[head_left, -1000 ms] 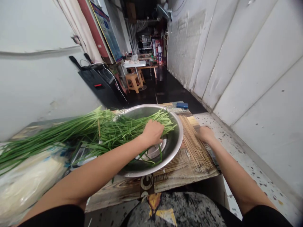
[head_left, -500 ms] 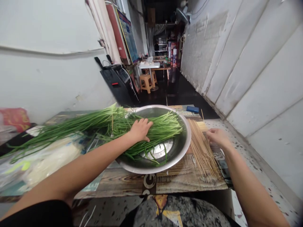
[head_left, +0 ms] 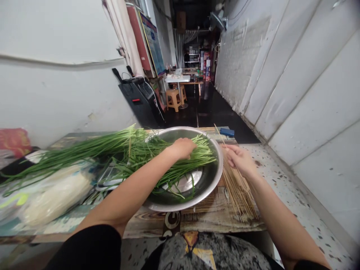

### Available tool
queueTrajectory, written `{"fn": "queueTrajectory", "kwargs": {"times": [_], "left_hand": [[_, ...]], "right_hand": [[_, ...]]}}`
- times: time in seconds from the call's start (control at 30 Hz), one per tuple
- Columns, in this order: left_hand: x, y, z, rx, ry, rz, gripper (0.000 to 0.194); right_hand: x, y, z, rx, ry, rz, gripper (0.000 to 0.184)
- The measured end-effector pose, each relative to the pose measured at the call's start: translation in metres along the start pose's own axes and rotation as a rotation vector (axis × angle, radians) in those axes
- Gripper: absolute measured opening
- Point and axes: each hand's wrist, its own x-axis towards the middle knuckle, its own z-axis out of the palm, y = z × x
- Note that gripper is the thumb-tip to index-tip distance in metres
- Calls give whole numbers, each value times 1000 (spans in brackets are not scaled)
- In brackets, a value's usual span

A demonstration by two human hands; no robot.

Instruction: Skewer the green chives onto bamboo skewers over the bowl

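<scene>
Garlic chives fill much of a wide steel basin, their pale cut ends toward its right rim. My left hand lies over that end of the bunch with its fingers curled down around some stalks; the fingertips are hidden. Beyond the basin's right rim, my right hand pinches a thin bamboo skewer, which points up and away. Under and in front of that hand, a spread pile of bamboo skewers rests on the wood-patterned table.
A longer bunch of chives stretches left of the basin. Before it lies a clear bag with pale contents. A blue box sits at the table's far edge. Farther back are a white table and stools.
My left hand has moved right along the chives, its fingers curling from spread. My right hand has lifted a skewer from the pile and brought it left toward the basin's rim.
</scene>
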Motion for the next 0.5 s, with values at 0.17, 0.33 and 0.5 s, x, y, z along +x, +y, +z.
{"fn": "queueTrajectory", "kwargs": {"times": [0.17,0.33,0.5], "left_hand": [[10,-24,21,-140,74,10,30],[17,-47,29,-360,188,-67,20],[17,-57,38,-217,457,-404,28]], "right_hand": [[11,-2,11,16,-54,-42,34],[30,-4,25,-53,-4,-50,24],[31,-9,35,-154,-71,-93,34]]}}
